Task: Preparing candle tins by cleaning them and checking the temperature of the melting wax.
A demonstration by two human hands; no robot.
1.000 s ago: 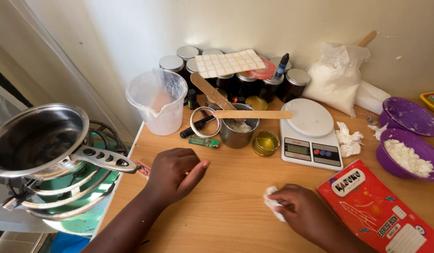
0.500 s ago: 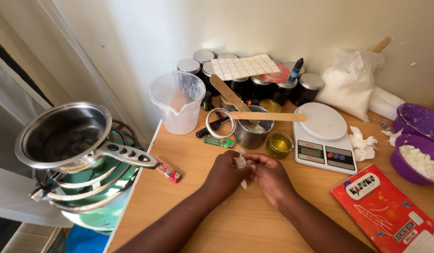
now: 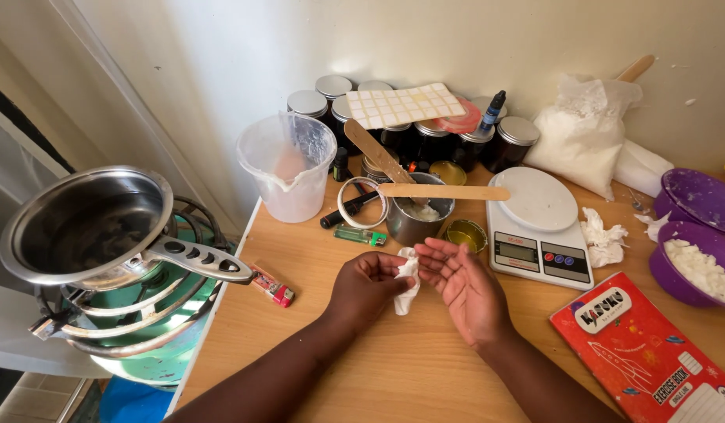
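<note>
Head view: left hand (image 3: pixel 368 286) curled, fingers pinching a crumpled white tissue (image 3: pixel 407 280). Right hand (image 3: pixel 462 283) spread, palm up, fingertips touching the tissue from its right side. Both hands meet over the wooden table (image 3: pixel 362 368); tissue hangs between them, lower end near the tabletop.

Relative to the grip:
- Just beyond it: steel cup (image 3: pixel 415 218) with white wax inside, flat wooden stick (image 3: pixel 444 192) lying across its rim.
- Beyond, slightly right: small gold tin (image 3: pixel 466 234), just beside the right fingertips.
- Beyond, slightly left: green lighter (image 3: pixel 360 234), tape ring (image 3: pixel 361 203), black pen (image 3: pixel 343 213).
- Right of it: white scale (image 3: pixel 538 227), then crumpled tissue wad (image 3: pixel 603 238), purple bowl (image 3: pixel 695 266) of white flakes.
- Near right, toward the person: red exercise book (image 3: pixel 652 352).
- Left of it: red lighter (image 3: pixel 273 287) near the table edge; further left, off the table, steel saucepan (image 3: pixel 84 227) on a green burner (image 3: pixel 143 329).
- Far beyond, at the wall: clear plastic jug (image 3: pixel 288 168), dark jars (image 3: pixel 425 129) with silver lids, white sticker sheet (image 3: pixel 404 104) on top of them, bag of white flakes (image 3: pixel 585 133).
</note>
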